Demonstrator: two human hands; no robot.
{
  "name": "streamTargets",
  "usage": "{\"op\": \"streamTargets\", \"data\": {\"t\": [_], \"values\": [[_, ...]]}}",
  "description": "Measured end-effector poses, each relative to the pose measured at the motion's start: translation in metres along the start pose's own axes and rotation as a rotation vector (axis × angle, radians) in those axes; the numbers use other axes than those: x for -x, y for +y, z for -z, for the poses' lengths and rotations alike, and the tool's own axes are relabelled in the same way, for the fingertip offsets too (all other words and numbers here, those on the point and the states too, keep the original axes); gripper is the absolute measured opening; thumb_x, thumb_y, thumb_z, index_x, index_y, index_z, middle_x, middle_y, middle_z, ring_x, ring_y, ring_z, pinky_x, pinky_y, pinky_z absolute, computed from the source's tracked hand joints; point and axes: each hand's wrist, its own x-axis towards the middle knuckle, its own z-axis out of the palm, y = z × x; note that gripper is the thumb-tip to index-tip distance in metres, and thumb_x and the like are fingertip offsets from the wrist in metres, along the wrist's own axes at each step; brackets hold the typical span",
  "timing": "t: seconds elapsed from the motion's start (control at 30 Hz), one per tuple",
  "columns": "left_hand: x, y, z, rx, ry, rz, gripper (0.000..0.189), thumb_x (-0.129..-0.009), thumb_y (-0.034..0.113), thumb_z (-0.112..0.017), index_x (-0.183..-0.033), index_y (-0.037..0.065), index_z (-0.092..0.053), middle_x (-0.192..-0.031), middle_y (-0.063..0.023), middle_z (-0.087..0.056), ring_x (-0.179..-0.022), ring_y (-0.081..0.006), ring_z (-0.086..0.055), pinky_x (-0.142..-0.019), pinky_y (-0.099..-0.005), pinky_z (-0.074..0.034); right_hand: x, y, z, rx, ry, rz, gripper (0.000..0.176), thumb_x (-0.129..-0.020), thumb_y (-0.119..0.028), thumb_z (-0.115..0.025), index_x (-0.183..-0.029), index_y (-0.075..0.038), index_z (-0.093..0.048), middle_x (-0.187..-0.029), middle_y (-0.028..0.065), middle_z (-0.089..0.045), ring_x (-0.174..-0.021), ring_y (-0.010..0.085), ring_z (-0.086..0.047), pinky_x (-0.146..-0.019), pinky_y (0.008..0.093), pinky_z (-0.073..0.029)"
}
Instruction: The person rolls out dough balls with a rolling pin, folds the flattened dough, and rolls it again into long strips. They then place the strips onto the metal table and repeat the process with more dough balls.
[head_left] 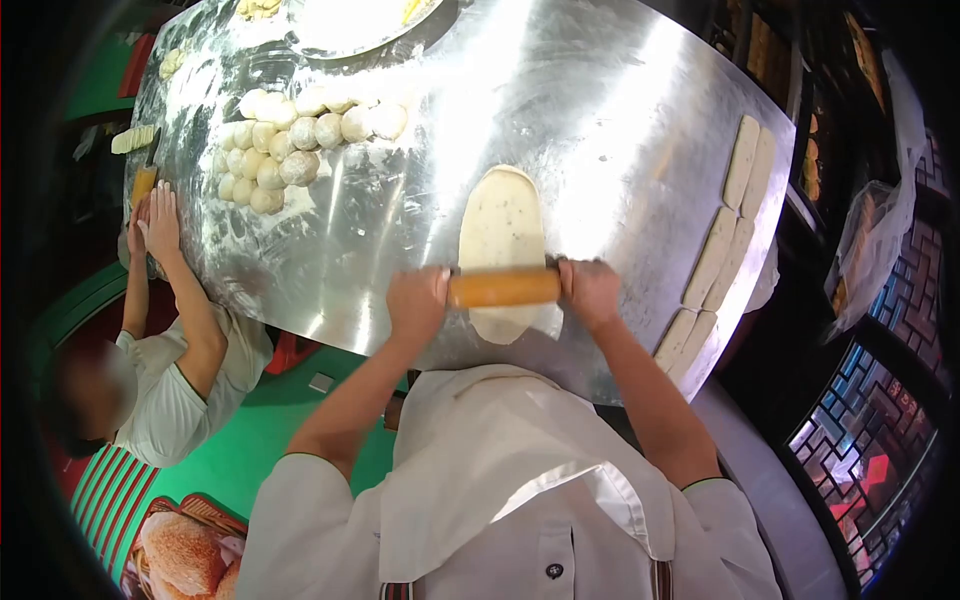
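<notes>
A wooden rolling pin (505,289) lies crosswise over a long oval sheet of dough (502,215), which has small dark flecks in it. My left hand (416,303) is closed around the pin's left handle. Around the right handle my right hand (592,290) is wrapped in the same way. The pin presses on the lower part of the dough, whose rounded near end shows between the pin and my apron. Both hands hide most of the handles.
Floured dough balls (300,135) sit at the left of the metal table (620,150). Long dough strips (720,250) line its right edge. A large pan (365,25) stands at the far side. A co-worker's hands (160,225) are at the left edge. Baked bread (185,550) fills a basket below left.
</notes>
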Motion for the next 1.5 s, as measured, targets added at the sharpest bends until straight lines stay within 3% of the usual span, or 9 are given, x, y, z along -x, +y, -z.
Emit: {"op": "streamTargets", "data": {"t": [0.1,0.23,0.37,0.43,0.47,0.53,0.7,0.9,1.5], "values": [[0.067,0.006,-0.017,-0.064,-0.234,0.135,0.034,-0.099,0.033,-0.049,-0.078,0.011,-0.064,-0.073,-0.0134,-0.065,-0.071,-0.0344,-0.062,-0.069,-0.0466,-0.046,0.069,-0.017,0.005,-0.071,-0.034,-0.038,0.030,-0.095,-0.023,-0.057,-0.068,-0.011,-0.062,-0.064,0.0087,-0.064,-0.056,0.0290,-0.061,-0.058,0.0415,-0.049],[0.058,-0.006,-0.023,0.154,-0.259,0.043,0.032,-0.099,0.030,-0.050,-0.084,0.007,-0.065,-0.077,-0.0174,-0.063,-0.076,-0.0360,-0.064,-0.067,-0.0456,-0.049,0.113,-0.021,0.010,-0.071,-0.173,-0.238,0.043,-0.099,-0.030,-0.051,-0.065,-0.006,-0.061,-0.063,0.0121,-0.065,-0.056,0.0319,-0.062,-0.057,0.0412,-0.049],[-0.063,0.014,0.001,0.582,0.326,0.004,0.016,-0.095,0.017,-0.058,-0.095,0.002,-0.064,-0.087,-0.0158,-0.063,-0.079,-0.0306,-0.062,-0.072,-0.0395,-0.048,0.116,0.000,0.005,-0.161,-0.078,-0.616,0.048,-0.102,-0.034,-0.047,-0.070,-0.003,-0.063,-0.059,0.0138,-0.062,-0.050,0.0276,-0.061,-0.052,0.0394,-0.047],[-0.111,0.033,0.009,0.524,0.310,0.024,0.014,-0.087,0.009,-0.067,-0.099,0.001,-0.064,-0.092,-0.0137,-0.062,-0.085,-0.0293,-0.061,-0.077,-0.0382,-0.048,0.110,0.018,0.004,-0.678,0.031,-0.937,0.053,-0.103,-0.039,-0.038,-0.068,-0.004,-0.057,-0.051,0.0089,-0.052,-0.041,0.0211,-0.050,-0.044,0.0366,-0.039],[-0.132,0.038,0.003,0.450,0.314,-0.063,0.016,-0.083,0.010,-0.070,-0.097,0.004,-0.064,-0.091,-0.0123,-0.062,-0.087,-0.0296,-0.060,-0.079,-0.0390,-0.047,0.107,0.026,0.008,-0.678,0.044,-0.939,0.053,-0.103,-0.039,-0.038,-0.068,-0.004,-0.057,-0.051,0.0089,-0.052,-0.041,0.0211,-0.050,-0.044,0.0366,-0.039],[-0.158,0.044,-0.003,0.379,0.326,-0.157,0.019,-0.080,0.011,-0.074,-0.096,0.006,-0.064,-0.090,-0.0109,-0.062,-0.090,-0.0300,-0.058,-0.081,-0.0397,-0.047,0.090,0.041,0.023,-1.115,-0.151,-1.219,0.048,-0.101,-0.040,-0.034,-0.069,-0.008,-0.050,-0.049,0.0017,-0.040,-0.038,0.0145,-0.037,-0.039,0.0333,-0.029],[-0.150,0.046,-0.009,0.332,0.173,-0.372,0.020,-0.076,0.003,-0.071,-0.095,0.003,-0.064,-0.092,-0.0122,-0.060,-0.093,-0.0331,-0.056,-0.080,-0.0413,-0.047,0.092,0.048,0.031,-1.366,-0.185,-1.155,0.047,-0.102,-0.041,-0.033,-0.070,-0.010,-0.047,-0.048,-0.0016,-0.036,-0.036,0.0119,-0.028,-0.038,0.0301,-0.023],[-0.044,0.039,-0.017,0.375,0.092,-0.548,0.018,-0.078,-0.001,-0.068,-0.095,0.002,-0.063,-0.094,-0.0112,-0.059,-0.094,-0.0327,-0.055,-0.084,-0.0413,-0.047,0.089,0.047,0.034,-1.318,-0.207,-1.141,0.048,-0.103,-0.042,-0.034,-0.069,-0.010,-0.046,-0.048,-0.0008,-0.036,-0.037,0.0121,-0.029,-0.039,0.0303,-0.025],[0.005,0.047,-0.038,0.375,0.069,-0.565,0.021,-0.074,-0.004,-0.067,-0.094,0.004,-0.062,-0.094,-0.0107,-0.055,-0.093,-0.0312,-0.054,-0.085,-0.0412,-0.044,0.086,0.048,0.036,-1.332,-0.246,-1.198,0.045,-0.102,-0.039,-0.032,-0.070,-0.010,-0.047,-0.048,0.0005,-0.037,-0.037,0.0131,-0.030,-0.039,0.0310,-0.026]]}}
